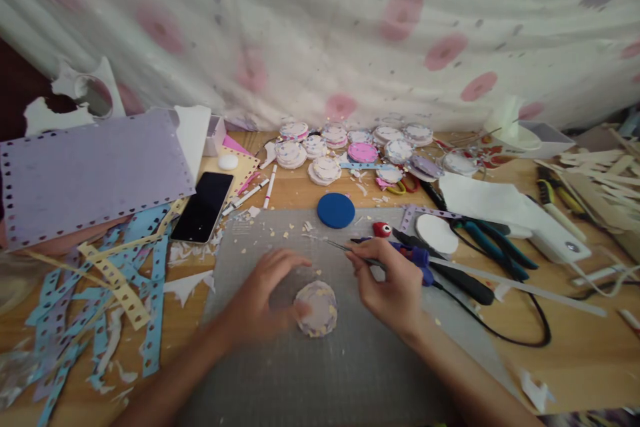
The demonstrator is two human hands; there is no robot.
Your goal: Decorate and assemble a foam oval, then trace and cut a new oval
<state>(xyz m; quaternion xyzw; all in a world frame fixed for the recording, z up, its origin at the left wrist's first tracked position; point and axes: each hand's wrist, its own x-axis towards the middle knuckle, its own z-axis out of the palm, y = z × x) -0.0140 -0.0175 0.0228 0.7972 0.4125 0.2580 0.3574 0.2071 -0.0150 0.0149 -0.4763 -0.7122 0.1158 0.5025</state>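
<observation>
On the grey mat [260, 373] lies a round pale disc [318, 310] with a ruffled, yellow-flecked edge. My left hand [270, 297] is at its left side, fingers apart and slightly blurred, the thumb over the disc's edge; nothing shows in its grip. To the upper right of the disc, my right hand [387, 280] pinches thin metal tweezers [336, 244], whose tips point left over small scraps. A blue round disc [336, 211] rests beyond the tweezers. The red bead-like piece with an eye [383, 229] sits just beyond my right hand.
Decorated discs [325, 170] stand along the back. A phone [203, 207], purple sheet [95, 173] and punched strips [120, 287] are left. Pliers [500, 247], a glue gun [417, 255] with its cable and a white device [555, 233] lie right.
</observation>
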